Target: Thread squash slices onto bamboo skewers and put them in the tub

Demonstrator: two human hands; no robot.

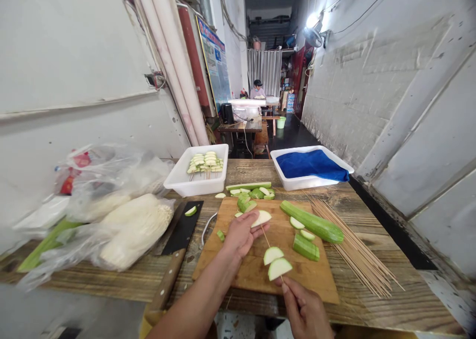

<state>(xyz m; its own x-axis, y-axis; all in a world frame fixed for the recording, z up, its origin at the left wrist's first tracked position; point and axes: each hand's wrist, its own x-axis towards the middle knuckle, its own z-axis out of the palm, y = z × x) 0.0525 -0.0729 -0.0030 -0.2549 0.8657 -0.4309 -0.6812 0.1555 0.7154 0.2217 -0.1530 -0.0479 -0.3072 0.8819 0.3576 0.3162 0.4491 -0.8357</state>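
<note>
Over the wooden cutting board [256, 274], my left hand [240, 235] grips a pale half-round zucchini slice [262, 219] by its edge. A thin bamboo skewer [265, 235] touches that slice at its tip. Two more half-round slices, one [273, 255] above the other [279, 268], are threaded on the skewer. Its lower end is pinched between the thumb and fingers of my right hand [303, 304]. Cut zucchini pieces [246, 202] lie at the board's far edge. On the right of the board rest a long zucchini [312, 222] and a shorter chunk [306, 247].
A cleaver [182, 227] with a slice on its blade lies left of the board. Behind stand a white tray of skewered slices [197, 183] and a tray with blue cloth [312, 164]. Loose skewers [357, 252] spread rightward; bagged vegetables [130, 225] sit left. A person [257, 88] sits far back.
</note>
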